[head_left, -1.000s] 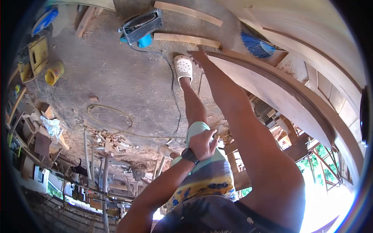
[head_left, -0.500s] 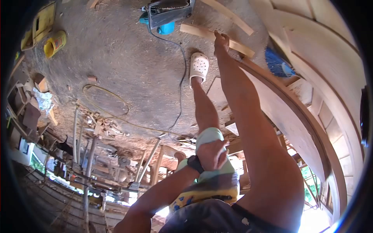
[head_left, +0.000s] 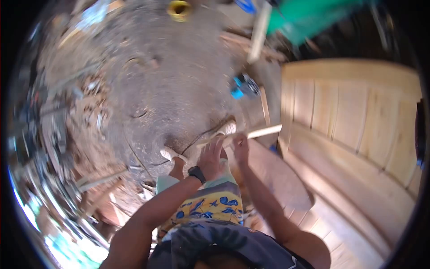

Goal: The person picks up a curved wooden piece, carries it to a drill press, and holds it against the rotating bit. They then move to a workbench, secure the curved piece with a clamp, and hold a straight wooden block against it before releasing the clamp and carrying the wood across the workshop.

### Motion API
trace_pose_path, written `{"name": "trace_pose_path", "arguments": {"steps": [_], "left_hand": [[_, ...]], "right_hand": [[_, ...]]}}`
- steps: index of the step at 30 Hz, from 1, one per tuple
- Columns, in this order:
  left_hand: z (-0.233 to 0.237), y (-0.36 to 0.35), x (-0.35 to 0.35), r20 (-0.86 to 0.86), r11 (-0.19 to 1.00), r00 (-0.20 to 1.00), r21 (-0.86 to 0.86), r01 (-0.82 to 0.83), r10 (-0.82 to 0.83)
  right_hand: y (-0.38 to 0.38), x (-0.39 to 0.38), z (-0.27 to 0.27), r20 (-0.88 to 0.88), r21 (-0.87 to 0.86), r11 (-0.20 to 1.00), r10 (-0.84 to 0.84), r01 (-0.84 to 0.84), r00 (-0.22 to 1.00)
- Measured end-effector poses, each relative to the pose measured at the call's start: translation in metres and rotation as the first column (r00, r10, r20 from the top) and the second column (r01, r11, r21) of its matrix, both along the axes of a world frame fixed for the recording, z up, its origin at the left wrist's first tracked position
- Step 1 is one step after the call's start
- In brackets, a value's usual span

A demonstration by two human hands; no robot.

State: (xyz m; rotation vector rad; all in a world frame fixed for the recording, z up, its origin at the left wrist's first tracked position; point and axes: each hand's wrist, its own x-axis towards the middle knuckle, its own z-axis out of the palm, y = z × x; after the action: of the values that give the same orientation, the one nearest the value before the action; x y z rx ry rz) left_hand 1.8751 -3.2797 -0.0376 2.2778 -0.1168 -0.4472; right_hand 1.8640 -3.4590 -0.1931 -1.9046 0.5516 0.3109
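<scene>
On the far left, blurred scraps lay on the floor. A yellow bucket stood well beyond the person's feet. The left hand, a watch at its wrist, had its fingers extended nearly straight, unclenched, at the left end of a wood strip; blur hid whether they touched it. The strip lay crosswise before the body, above the shoes. The right hand was curled around its middle, fingers folded closed on it. Farther off sat a blue saw, and at the right a slatted panel.
</scene>
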Motion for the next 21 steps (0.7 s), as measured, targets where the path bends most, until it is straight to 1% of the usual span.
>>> {"name": "trace_pose_path", "arguments": {"steps": [1,2,3,4,5,6,7,8,10,11,12,13,14,15,16,17,18,20,21], "left_hand": [[0.003,0.036,-0.008,-0.015,0.999,1.000,0.044,-0.011,0.011],[0.009,0.070,-0.019,-0.043,0.996,0.999,0.089,-0.021,0.025],[0.018,0.107,-0.025,-0.224,0.988,0.971,0.144,-0.058,0.090],[0.021,0.148,-0.038,-0.290,0.971,0.949,0.232,-0.058,0.126],[0.023,0.192,-0.055,-0.364,0.951,0.917,0.307,-0.049,0.165],[0.032,0.237,-0.076,-0.395,0.948,0.894,0.303,-0.093,0.214],[0.042,0.281,-0.105,-0.428,0.946,0.866,0.294,-0.137,0.258],[0.045,0.321,-0.137,-0.426,0.923,0.833,0.302,-0.237,0.353],[0.045,0.381,-0.223,-0.471,0.968,0.847,0.085,-0.235,0.247],[0.048,0.404,-0.269,-0.460,0.928,0.811,0.105,-0.356,0.363],[0.050,0.422,-0.312,-0.406,0.867,0.778,0.085,-0.491,0.480],[0.052,0.436,-0.352,-0.351,0.795,0.734,0.057,-0.603,0.582],[0.053,0.448,-0.390,-0.337,0.733,0.675,0.069,-0.677,0.656],[0.052,0.455,-0.437,-0.307,0.543,0.484,0.145,-0.827,0.820],[0.053,0.458,-0.482,-0.267,0.324,0.265,0.208,-0.923,0.927],[0.070,0.458,-0.524,-0.275,0.136,0.065,0.247,-0.959,0.959],[0.084,0.453,-0.566,-0.281,-0.049,-0.132,0.282,-0.958,0.951],[0.022,0.428,-0.652,-0.252,-0.341,-0.488,0.459,-0.821,0.835],[0.021,0.411,-0.679,-0.308,-0.437,-0.618,0.489,-0.755,0.723]], "right_hand": [[0.045,-0.009,0.039,0.078,0.106,0.992,0.061,-0.069,0.995],[0.091,-0.015,0.082,0.140,0.173,0.969,0.154,-0.177,0.978],[0.133,-0.030,0.090,0.090,0.261,0.934,0.228,-0.244,0.969],[0.166,-0.054,0.097,0.024,0.343,0.892,0.303,-0.293,0.953],[0.195,-0.066,0.117,0.026,0.349,0.857,0.395,-0.378,0.918],[0.231,-0.070,0.143,-0.037,0.408,0.761,0.566,-0.505,0.823],[0.267,-0.081,0.167,-0.096,0.467,0.645,0.716,-0.604,0.691],[0.302,-0.096,0.181,-0.090,0.473,0.573,0.787,-0.670,0.610],[0.366,-0.135,0.208,-0.038,0.673,0.386,0.870,-0.631,0.492],[0.398,-0.148,0.218,0.034,0.663,0.235,0.939,-0.711,0.343],[0.428,-0.159,0.230,0.059,0.661,0.131,0.972,-0.739,0.226],[0.454,-0.170,0.241,0.175,0.501,-0.089,0.985,-0.861,0.000],[0.478,-0.175,0.250,0.261,0.312,-0.302,0.939,-0.901,-0.225],[0.501,-0.179,0.256,0.221,0.266,-0.430,0.898,-0.863,-0.380],[0.525,-0.183,0.257,0.228,0.251,-0.505,0.860,-0.826,-0.457],[0.548,-0.184,0.250,0.106,0.185,-0.556,0.831,-0.811,-0.546],[0.571,-0.183,0.239,-0.023,0.113,-0.605,0.791,-0.788,-0.611],[0.600,-0.170,0.193,-0.150,0.055,-0.579,0.800,-0.813,-0.580],[0.610,-0.148,0.148,-0.225,0.033,-0.545,0.813,-0.838,-0.538]]}}
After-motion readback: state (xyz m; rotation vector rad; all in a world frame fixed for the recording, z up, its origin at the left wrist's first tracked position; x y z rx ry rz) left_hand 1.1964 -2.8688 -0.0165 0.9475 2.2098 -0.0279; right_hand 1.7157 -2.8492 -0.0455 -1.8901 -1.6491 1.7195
